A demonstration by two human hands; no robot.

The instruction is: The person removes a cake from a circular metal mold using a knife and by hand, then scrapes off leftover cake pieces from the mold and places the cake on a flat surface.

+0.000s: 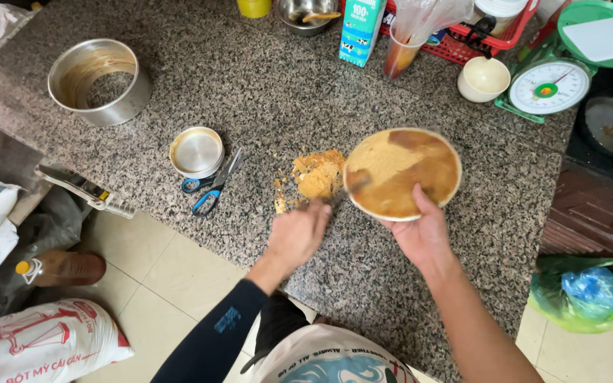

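Tilting at the right hand's [423, 234] twelve o'clock, a gripped bowl [402, 172] is shedding brown paste [317, 176] at the left hand's [297, 232] twelve o'clock, which is closed on a blurred utensil [345, 191].

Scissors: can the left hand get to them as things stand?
Probably yes. The scissors lie flat on bare counter left of the left hand, nothing between. But that hand seems to hold a utensil, so it isn't free.

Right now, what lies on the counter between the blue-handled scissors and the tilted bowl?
In the head view, a crumbly tan dough heap lies on bare granite between the scissors and the bowl.
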